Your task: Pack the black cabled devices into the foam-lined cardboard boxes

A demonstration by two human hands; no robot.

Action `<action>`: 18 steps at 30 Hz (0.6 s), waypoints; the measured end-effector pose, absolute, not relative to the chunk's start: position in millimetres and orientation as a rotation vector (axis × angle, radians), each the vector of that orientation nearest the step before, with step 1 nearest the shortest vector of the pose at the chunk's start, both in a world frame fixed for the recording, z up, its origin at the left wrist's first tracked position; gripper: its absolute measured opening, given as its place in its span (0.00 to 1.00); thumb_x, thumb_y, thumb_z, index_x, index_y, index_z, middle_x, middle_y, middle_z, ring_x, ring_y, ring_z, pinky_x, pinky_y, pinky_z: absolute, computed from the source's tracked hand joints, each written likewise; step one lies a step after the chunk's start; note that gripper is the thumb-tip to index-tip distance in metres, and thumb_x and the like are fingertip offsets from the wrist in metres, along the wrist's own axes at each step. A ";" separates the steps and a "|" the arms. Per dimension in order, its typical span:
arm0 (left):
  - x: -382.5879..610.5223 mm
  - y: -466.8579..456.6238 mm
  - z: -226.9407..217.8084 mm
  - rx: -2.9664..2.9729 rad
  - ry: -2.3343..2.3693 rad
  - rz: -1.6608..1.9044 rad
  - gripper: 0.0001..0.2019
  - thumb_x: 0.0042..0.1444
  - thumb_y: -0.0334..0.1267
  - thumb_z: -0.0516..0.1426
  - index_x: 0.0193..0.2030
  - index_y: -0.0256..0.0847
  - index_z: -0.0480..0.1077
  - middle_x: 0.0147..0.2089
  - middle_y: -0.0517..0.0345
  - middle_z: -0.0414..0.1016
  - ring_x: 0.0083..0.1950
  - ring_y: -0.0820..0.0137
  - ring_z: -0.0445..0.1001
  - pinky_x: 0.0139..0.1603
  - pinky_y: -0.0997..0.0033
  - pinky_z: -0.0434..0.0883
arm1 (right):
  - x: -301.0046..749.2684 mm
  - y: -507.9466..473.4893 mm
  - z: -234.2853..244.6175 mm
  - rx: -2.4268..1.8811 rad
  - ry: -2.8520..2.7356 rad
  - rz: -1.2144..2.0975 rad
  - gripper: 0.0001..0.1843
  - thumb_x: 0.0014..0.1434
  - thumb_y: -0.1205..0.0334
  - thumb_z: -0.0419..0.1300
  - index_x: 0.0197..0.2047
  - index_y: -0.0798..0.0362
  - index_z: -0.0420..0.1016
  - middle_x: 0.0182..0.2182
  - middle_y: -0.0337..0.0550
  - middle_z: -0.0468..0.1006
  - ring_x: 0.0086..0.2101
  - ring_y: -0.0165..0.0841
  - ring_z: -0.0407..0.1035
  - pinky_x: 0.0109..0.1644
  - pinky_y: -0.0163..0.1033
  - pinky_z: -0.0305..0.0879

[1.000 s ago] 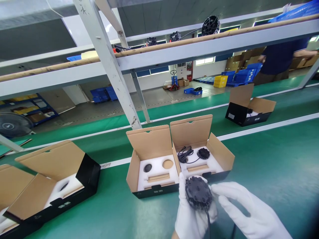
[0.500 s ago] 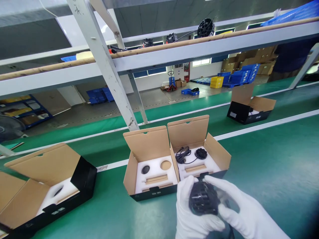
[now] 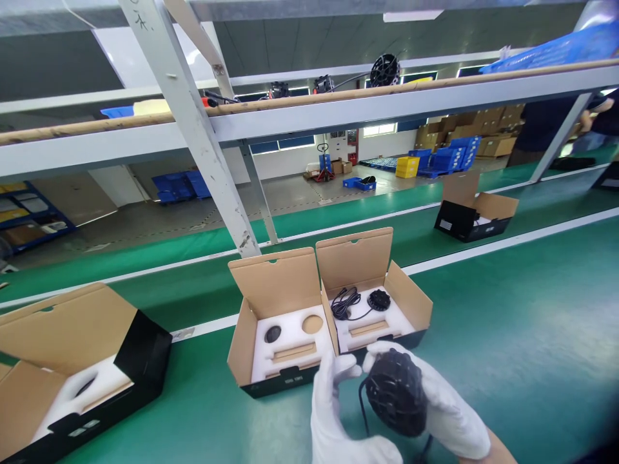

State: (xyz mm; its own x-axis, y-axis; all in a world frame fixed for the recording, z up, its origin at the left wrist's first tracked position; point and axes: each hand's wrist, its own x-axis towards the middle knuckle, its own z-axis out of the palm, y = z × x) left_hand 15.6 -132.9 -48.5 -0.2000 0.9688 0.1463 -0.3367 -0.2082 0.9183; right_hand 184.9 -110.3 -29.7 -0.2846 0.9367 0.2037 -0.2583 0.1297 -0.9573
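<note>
1. White cloth covers the right hand (image 3: 447, 412), and from where I stand some of its fingers are lost behind the part (image 3: 397, 392).
2. Blur softens the part's near face. Its cord (image 3: 362, 409) drops along the left side, and I cannot make out where it ends.
3. On the left, the large box (image 3: 152, 357) is cut off by the edge of view. At the far right, only a corner of a dark box (image 3: 608, 179) shows.
4. Behind the slanting strut on the right, a person (image 3: 536, 129) in dark clothes is partly hidden.
5. Smooth green covers the bench (image 3: 493, 303), with white strips across it and a sheen near the right side. A shelf (image 3: 338, 116) spans overhead; beyond it are a grey floor, a yellow crate (image 3: 407, 167) and blue crates (image 3: 449, 160).
6. Round, black and knobbly, the part sits above the bench in the right hand, just in front of two cartons (image 3: 271, 280) with white foam inside.
7. That right hand grips the part, fingertips over its top and palm against its side. The left hand (image 3: 333, 419) is spread, thumb and fingers apart, just beside it; whether it touches the cord I cannot tell.
</note>
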 end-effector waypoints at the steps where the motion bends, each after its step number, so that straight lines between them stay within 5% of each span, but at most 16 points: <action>1: 13.7 -133.5 -49.1 0.984 0.977 1.581 0.55 0.18 0.56 0.77 0.59 0.47 0.67 0.55 0.49 0.73 0.56 0.52 0.71 0.65 0.59 0.64 | 183.6 -109.9 -25.3 -0.762 -1.368 1.402 0.41 0.57 0.29 0.59 0.60 0.52 0.70 0.56 0.57 0.75 0.57 0.48 0.69 0.62 0.50 0.66; 5: 15.3 -136.5 -52.6 1.018 1.086 1.451 0.57 0.20 0.40 0.79 0.62 0.43 0.61 0.61 0.43 0.68 0.65 0.45 0.65 0.68 0.52 0.64 | 179.7 -109.9 -2.9 -0.866 -1.474 1.414 0.45 0.48 0.29 0.67 0.58 0.52 0.72 0.56 0.58 0.74 0.56 0.53 0.70 0.60 0.54 0.67; 12: 24.3 -146.6 -63.0 1.149 1.275 1.408 0.56 0.28 0.40 0.76 0.67 0.45 0.59 0.62 0.43 0.69 0.64 0.43 0.66 0.70 0.45 0.61 | 190.3 -109.7 -11.8 -0.697 -1.509 1.426 0.38 0.52 0.35 0.69 0.60 0.44 0.71 0.57 0.50 0.74 0.57 0.49 0.68 0.62 0.54 0.64; 15: 22.1 -150.6 -62.9 1.264 1.139 1.591 0.55 0.32 0.52 0.76 0.68 0.52 0.58 0.59 0.47 0.71 0.57 0.46 0.72 0.68 0.45 0.62 | 188.8 -108.4 -29.4 -0.444 -1.274 1.610 0.37 0.52 0.34 0.68 0.60 0.42 0.72 0.54 0.46 0.75 0.53 0.44 0.71 0.58 0.48 0.67; 18: 17.8 -150.5 -53.9 1.362 1.002 1.656 0.44 0.46 0.65 0.66 0.68 0.59 0.58 0.56 0.51 0.72 0.46 0.58 0.76 0.58 0.57 0.69 | 181.9 -106.8 -49.7 -0.371 -0.977 1.658 0.36 0.54 0.29 0.61 0.57 0.44 0.76 0.48 0.46 0.78 0.45 0.39 0.74 0.50 0.42 0.71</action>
